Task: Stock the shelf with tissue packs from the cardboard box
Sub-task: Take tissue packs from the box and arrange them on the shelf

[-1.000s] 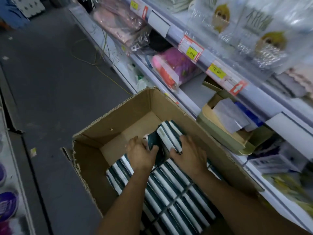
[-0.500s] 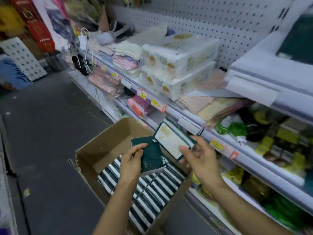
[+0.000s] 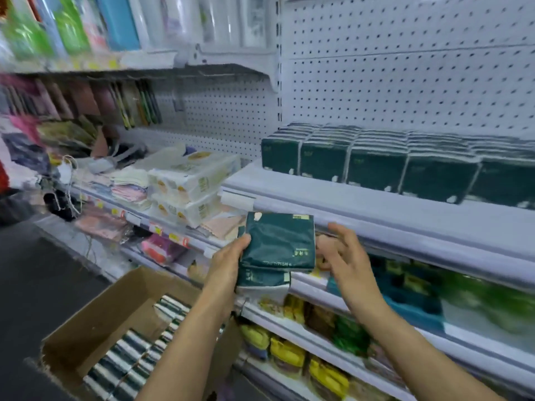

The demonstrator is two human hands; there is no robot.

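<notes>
Head view: left hand (image 3: pixel 228 256) gripped two stacked tissue packs (image 3: pixel 278 244) near the shelf (image 3: pixel 376 204) edge; right hand (image 3: pixel 344 253), fingers spread and holding nothing, hovered just right of them. Shelved packs (image 3: pixel 373 166) lay farther back, up-right; cardboard box (image 3: pixel 95 328) sat lower left.

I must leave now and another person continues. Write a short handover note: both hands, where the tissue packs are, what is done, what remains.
Left hand: grips two stacked dark green tissue packs by their left edge, in front of the shelf.
Right hand: open, fingers spread beside the packs, holding nothing.
Shelf: a row of matching green packs already stands at the back; the front strip is bare.
Cardboard box on the floor, lower left: many packs remain inside.
Left to do: place the two held packs on the shelf, then continue emptying the box.
</notes>
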